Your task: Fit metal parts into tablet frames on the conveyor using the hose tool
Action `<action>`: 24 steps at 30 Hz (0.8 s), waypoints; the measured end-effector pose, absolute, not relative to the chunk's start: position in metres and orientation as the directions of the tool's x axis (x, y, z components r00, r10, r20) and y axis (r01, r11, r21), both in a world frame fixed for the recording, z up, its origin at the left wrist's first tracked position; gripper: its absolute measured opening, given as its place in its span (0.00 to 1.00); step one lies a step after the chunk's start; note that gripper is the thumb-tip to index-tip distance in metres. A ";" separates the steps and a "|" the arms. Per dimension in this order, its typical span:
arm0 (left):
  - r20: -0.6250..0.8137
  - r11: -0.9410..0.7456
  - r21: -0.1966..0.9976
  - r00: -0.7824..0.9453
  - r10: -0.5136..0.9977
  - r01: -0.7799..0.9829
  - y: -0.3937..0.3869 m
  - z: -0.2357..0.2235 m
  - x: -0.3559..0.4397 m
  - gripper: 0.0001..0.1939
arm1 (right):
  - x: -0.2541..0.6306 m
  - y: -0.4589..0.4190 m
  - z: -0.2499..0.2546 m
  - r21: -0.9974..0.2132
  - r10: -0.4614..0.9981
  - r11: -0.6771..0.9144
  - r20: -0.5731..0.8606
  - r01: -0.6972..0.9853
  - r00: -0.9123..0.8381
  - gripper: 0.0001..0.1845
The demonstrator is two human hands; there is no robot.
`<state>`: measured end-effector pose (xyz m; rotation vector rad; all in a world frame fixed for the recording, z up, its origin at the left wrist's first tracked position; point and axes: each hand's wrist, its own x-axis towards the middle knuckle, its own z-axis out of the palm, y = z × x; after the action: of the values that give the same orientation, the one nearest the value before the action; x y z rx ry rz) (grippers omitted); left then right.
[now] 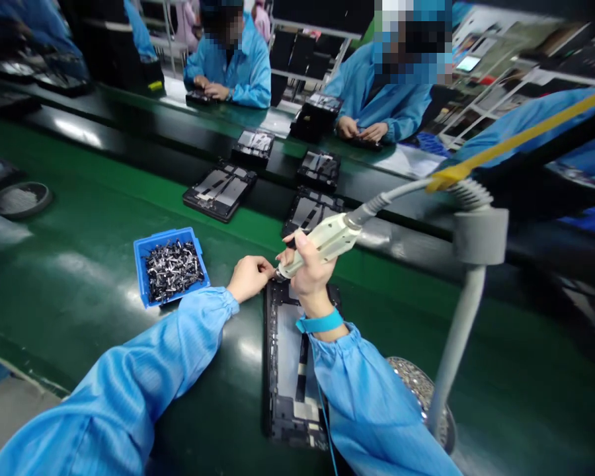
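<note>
No lettering, numbers or logos are showing legibly here, neither on the electric screwdriver (322,239) nor on the blue parts tray (171,266).

right hand (313,270): electric screwdriver (322,239) | left hand (250,277): tiny part (276,272), maybe screw | black frame (270,357) beneath | blue screw bin (139,264)

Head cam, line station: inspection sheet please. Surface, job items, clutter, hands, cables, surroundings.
Surface: green belt, glossy, with glare.
Job items: black device frame under the hands; electric screwdriver; blue bin of screws to the left.
Clutter: more black frames further along; round dish at far left.
Hands: right hand grips the screwdriver; left hand has its fingers at the tip.
Cables: grey cord from the screwdriver; thin blue wire from a blue wrist strap.
Surroundings: two co-workers in blue coats, across the line.
</note>
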<state>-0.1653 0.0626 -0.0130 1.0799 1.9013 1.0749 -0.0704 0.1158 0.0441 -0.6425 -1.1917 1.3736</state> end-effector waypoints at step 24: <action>-0.194 0.388 0.825 -0.438 0.878 0.412 -0.031 -0.013 -0.096 0.19 | 0.005 0.103 0.139 -0.503 0.885 0.296 0.464 -0.812 0.035 0.18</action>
<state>-0.0955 -0.0311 -0.0129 1.1017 2.0142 0.9454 0.0047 0.1030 0.1394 -0.1113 -0.8066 1.3083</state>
